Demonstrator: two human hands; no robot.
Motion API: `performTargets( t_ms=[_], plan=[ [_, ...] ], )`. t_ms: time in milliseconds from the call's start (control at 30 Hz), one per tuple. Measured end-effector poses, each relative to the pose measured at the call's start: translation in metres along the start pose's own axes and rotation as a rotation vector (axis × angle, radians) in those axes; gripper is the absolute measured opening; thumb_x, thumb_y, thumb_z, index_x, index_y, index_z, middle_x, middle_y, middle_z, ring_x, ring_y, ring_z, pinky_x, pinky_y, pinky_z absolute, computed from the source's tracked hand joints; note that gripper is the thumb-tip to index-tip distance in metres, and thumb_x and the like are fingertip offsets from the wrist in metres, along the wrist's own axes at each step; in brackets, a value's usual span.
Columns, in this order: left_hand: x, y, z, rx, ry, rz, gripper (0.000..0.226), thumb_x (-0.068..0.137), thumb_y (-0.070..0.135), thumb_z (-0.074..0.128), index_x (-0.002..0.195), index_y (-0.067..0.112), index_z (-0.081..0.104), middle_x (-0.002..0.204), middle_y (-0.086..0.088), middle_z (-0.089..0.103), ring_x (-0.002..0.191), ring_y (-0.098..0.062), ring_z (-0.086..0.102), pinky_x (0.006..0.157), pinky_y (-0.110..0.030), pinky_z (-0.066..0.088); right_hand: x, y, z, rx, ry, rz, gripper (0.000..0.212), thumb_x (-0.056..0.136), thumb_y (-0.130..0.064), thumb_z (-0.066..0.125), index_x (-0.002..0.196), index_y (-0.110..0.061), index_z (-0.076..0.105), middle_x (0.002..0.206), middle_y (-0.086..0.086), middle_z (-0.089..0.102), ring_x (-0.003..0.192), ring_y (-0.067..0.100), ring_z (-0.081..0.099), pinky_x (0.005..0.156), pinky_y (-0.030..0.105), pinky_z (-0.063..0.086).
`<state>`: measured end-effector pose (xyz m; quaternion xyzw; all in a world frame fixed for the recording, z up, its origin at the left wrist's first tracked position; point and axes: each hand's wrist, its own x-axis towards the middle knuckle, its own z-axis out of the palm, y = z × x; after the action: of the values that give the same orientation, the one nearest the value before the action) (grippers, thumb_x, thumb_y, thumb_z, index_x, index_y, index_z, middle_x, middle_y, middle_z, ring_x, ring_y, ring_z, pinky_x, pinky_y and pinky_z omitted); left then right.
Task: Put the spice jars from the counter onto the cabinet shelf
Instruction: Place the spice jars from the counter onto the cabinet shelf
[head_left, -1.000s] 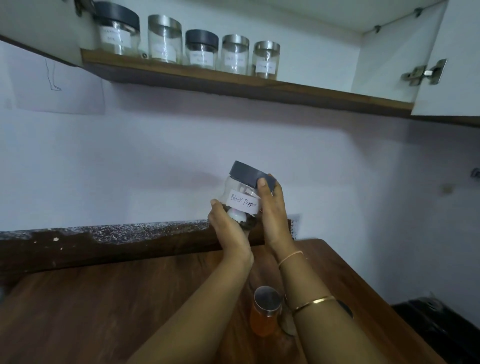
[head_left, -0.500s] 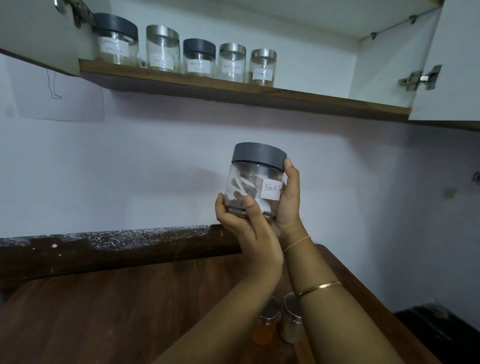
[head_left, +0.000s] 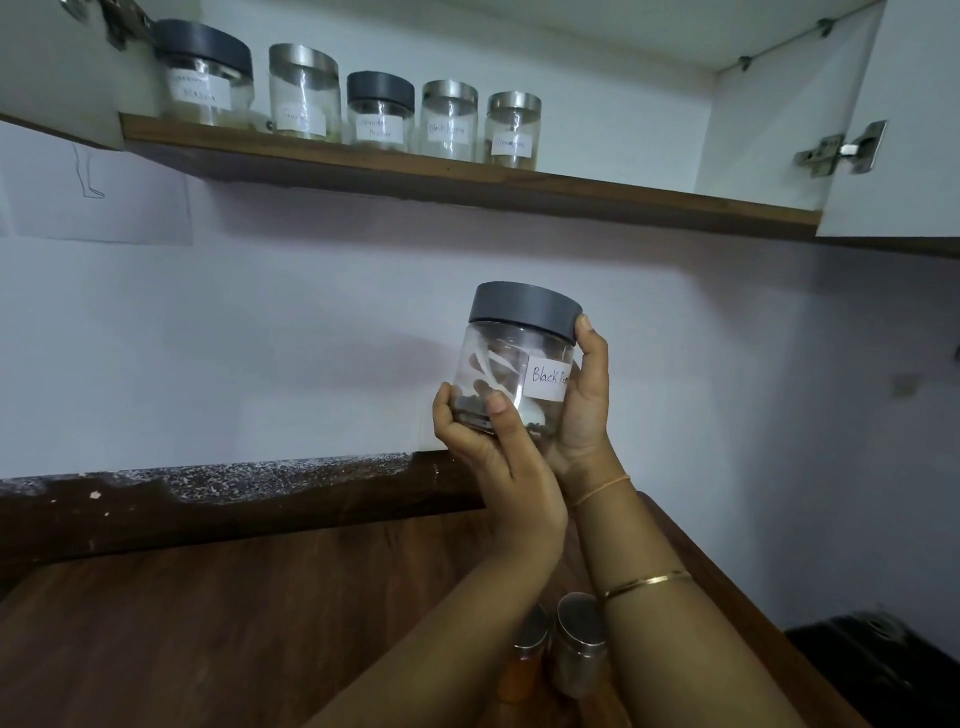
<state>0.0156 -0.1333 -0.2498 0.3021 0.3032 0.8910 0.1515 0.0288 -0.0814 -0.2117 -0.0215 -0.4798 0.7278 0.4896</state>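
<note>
Head view: the black pepper jar (head_left: 511, 358), clear with a grey lid (head_left: 524, 309) and a handwritten label (head_left: 549, 376), is held upright in mid-air. It sits well below the cabinet shelf (head_left: 649, 195) and above the back edge of the wooden worktop (head_left: 208, 623).

The main risk is probably at the shelf lip. If the jar is lifted too low, its base could catch the front edge and tip out of the grasp. The smooth wall could also slip once one hand lets go for the reach. Set down too far left, it could knock the last of the five labelled jars (head_left: 511, 130) in the row that starts at the shelf's left end. The bare stretch toward the right end looks safer.

The left hand (head_left: 498, 457) cups the jar's bottom, its thumb (head_left: 497, 402) pressed on the front wall and its fingers curled behind. The right hand (head_left: 584, 415) wraps the jar's right side, with the thumb tip (head_left: 586, 332) against the lid's rim. Both hands grasp the jar firmly.

Two steel-lidded jars (head_left: 579, 644) wait on the worktop, near its right edge and between the forearms.
</note>
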Motion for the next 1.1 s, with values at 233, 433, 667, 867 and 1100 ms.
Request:
performTargets(
  t_ms=[233, 433, 667, 867, 1100],
  plan=[
    [0.010, -0.013, 0.014, 0.037, 0.010, -0.013, 0.022, 0.101, 0.025, 0.028, 0.123, 0.021, 0.031, 0.112, 0.002, 0.049, 0.091, 0.009, 0.056, 0.072, -0.008, 0.047, 0.003, -0.021, -0.015, -0.155, 0.050, -0.081, 0.041, 0.087, -0.048, 0.045, 0.103, -0.017, 0.066, 0.093, 0.007, 0.069, 0.086, 0.023, 0.064, 0.078, 0.035, 0.053],
    [0.024, -0.027, 0.030, -0.020, -0.009, -0.110, 0.038, 0.093, 0.053, 0.024, 0.117, 0.028, 0.039, 0.111, 0.003, 0.056, 0.100, -0.005, 0.058, 0.080, -0.021, 0.049, 0.012, -0.040, -0.020, -0.348, 0.106, -0.136, 0.066, 0.072, -0.050, 0.062, 0.127, -0.016, 0.046, 0.109, 0.007, 0.062, 0.096, 0.021, 0.061, 0.077, 0.034, 0.054],
    [0.035, -0.038, 0.058, -0.138, 0.007, -0.279, 0.042, 0.101, 0.045, 0.016, 0.117, 0.027, 0.050, 0.109, 0.001, 0.062, 0.104, -0.015, 0.060, 0.095, -0.038, 0.051, 0.023, -0.058, -0.037, -0.482, 0.115, -0.191, 0.063, 0.076, -0.041, 0.060, 0.133, -0.025, 0.039, 0.113, 0.002, 0.064, 0.099, 0.018, 0.065, 0.076, 0.029, 0.057],
    [0.042, -0.045, 0.078, -0.208, 0.053, -0.369, 0.042, 0.102, 0.045, 0.019, 0.094, 0.030, 0.058, 0.095, 0.001, 0.067, 0.095, -0.017, 0.063, 0.086, -0.034, 0.052, 0.030, -0.070, -0.048, -0.607, 0.125, -0.225, 0.075, 0.070, -0.050, 0.065, 0.135, -0.028, 0.035, 0.102, -0.006, 0.065, 0.094, 0.012, 0.066, 0.082, 0.030, 0.056],
    [0.048, -0.058, 0.095, -0.199, 0.077, -0.380, 0.042, 0.101, 0.046, 0.024, 0.096, 0.025, 0.060, 0.092, -0.001, 0.067, 0.088, -0.015, 0.065, 0.086, -0.034, 0.052, 0.035, -0.079, -0.062, -0.751, 0.085, -0.193, 0.072, 0.080, -0.038, 0.065, 0.142, -0.030, 0.028, 0.121, -0.009, 0.055, 0.099, 0.002, 0.061, 0.068, 0.011, 0.054]
  ],
)
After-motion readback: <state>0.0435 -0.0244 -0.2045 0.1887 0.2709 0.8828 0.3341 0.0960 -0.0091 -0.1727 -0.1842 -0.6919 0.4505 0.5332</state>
